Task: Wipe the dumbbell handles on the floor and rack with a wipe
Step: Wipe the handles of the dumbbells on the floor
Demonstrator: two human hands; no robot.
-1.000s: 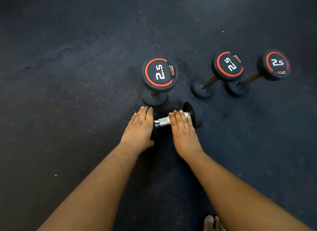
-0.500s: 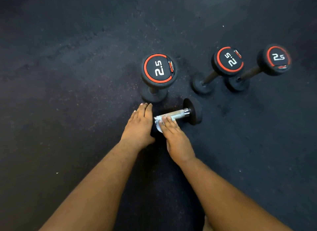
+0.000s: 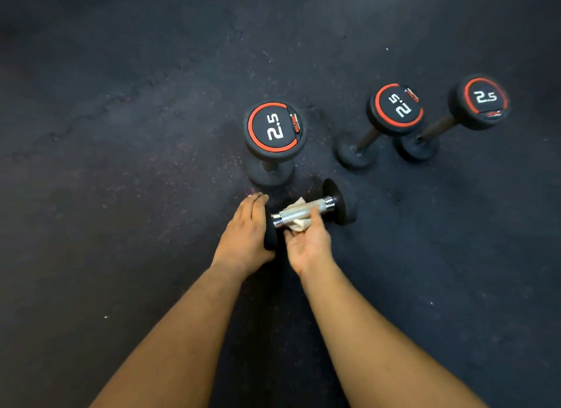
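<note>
Both hands sit at my lying dumbbell on the floor: left hand flat, fingers straight on its near head; right hand pinching the wipe around the chrome handle.

Both forearms reach forward. My left hand lies flat, fingers straight together. My right hand is palm-up, fingers curled under, pinching I think.
</note>
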